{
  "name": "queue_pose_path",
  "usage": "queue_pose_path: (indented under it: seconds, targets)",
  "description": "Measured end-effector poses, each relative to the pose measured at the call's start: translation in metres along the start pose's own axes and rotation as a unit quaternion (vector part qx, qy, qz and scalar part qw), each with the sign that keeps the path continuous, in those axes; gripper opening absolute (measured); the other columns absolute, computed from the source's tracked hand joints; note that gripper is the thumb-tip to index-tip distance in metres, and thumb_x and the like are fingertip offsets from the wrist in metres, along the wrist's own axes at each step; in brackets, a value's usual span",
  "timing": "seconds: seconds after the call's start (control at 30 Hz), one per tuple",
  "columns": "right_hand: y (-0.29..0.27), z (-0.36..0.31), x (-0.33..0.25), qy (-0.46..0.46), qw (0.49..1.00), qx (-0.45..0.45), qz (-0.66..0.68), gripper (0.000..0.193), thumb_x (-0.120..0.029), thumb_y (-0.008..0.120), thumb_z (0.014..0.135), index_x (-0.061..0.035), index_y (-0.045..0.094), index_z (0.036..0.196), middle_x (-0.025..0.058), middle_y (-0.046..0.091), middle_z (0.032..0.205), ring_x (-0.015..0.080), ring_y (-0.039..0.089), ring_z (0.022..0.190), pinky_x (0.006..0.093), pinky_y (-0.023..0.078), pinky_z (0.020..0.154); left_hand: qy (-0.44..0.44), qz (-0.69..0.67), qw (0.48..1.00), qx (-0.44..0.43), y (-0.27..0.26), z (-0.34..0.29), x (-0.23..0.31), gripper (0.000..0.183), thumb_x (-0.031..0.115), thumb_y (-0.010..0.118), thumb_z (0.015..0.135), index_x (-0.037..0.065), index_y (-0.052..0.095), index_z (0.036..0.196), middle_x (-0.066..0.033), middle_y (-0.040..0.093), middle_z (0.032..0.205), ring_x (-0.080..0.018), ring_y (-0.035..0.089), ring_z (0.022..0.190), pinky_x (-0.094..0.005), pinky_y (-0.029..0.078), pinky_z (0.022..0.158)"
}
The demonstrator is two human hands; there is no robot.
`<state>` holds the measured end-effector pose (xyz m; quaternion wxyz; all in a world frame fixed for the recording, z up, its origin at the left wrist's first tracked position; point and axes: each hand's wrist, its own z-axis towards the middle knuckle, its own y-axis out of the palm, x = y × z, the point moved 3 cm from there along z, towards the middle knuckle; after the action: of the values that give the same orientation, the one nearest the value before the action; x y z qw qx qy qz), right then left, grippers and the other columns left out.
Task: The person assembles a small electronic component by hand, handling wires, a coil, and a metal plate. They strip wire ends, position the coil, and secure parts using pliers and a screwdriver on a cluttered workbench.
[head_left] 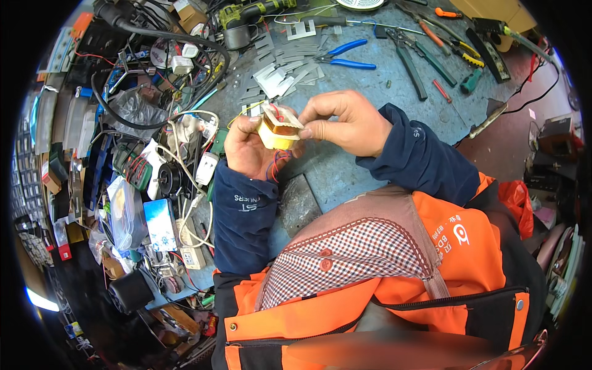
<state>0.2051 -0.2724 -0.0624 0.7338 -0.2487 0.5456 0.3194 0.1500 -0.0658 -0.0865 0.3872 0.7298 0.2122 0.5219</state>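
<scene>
A transformer coil (275,139) wrapped in yellow tape, with a pale bobbin flange and copper-coloured winding, is held up over the bench by my left hand (244,149). Its fingers wrap round the coil's left side and underneath. Red and blue wire leads (279,159) hang below it. My right hand (348,122) has thumb and forefinger pinched together at the coil's right edge; whatever lies between those fingertips is too small to make out. Just beyond the coil, thin grey E-shaped steel laminations (275,79) are scattered in a loose pile.
Blue-handled pliers (350,55) lie beside the laminations. Farther right are green-handled pliers (412,71), a red screwdriver (442,90) and other hand tools. A green drill (256,12) and a metal mug (239,37) stand at the back. Cables, chargers and a lit phone (160,225) crowd the left.
</scene>
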Motion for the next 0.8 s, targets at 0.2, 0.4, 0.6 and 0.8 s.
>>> queue_pose_path:
  seconds: [0.2,0.4,0.6,0.8]
  targets:
    - [0.000,-0.002,-0.001,-0.049,0.991,0.056,-0.114,0.013,-0.010,0.077,0.096,0.0022,0.076,0.100,0.0120,0.074,0.087,0.0200,0.072,0.081,0.0356,0.057,0.078,0.026,0.011,0.999,0.021,0.005,0.004,-0.001,0.050,0.033,0.047,0.106,-0.003,0.058,0.139,-0.0199,0.071,0.124,-0.0319,0.073,0.100,-0.0465,0.062,0.085]
    - [-0.001,0.002,0.000,-0.024,0.992,0.091,-0.079,0.014,-0.012,0.078,0.098,0.0023,0.077,0.100,0.0110,0.078,0.092,0.0166,0.074,0.083,0.0326,0.058,0.076,0.164,0.225,0.956,0.095,0.015,0.005,-0.002,0.052,0.040,0.045,0.117,-0.003,0.046,0.147,-0.0181,0.064,0.138,-0.0281,0.070,0.118,-0.0439,0.059,0.102]
    - [-0.001,0.001,-0.002,0.046,0.995,0.083,-0.025,0.015,-0.009,0.076,0.099,0.0053,0.076,0.101,0.0102,0.078,0.092,0.0132,0.072,0.085,0.0311,0.058,0.077,0.170,0.364,0.912,0.089,0.021,-0.001,-0.004,0.060,0.013,0.081,0.099,-0.002,0.048,0.147,-0.0147,0.065,0.137,-0.0236,0.069,0.120,-0.0395,0.061,0.102]
    - [-0.005,-0.003,0.001,0.084,0.991,0.099,0.043,0.016,-0.010,0.075,0.100,0.0060,0.075,0.101,0.0075,0.077,0.091,0.0111,0.069,0.084,0.0298,0.057,0.076,0.136,0.276,0.947,0.092,0.023,-0.002,-0.004,0.050,0.013,0.073,0.104,-0.003,0.052,0.147,-0.0171,0.068,0.134,-0.0275,0.072,0.119,-0.0427,0.063,0.100]
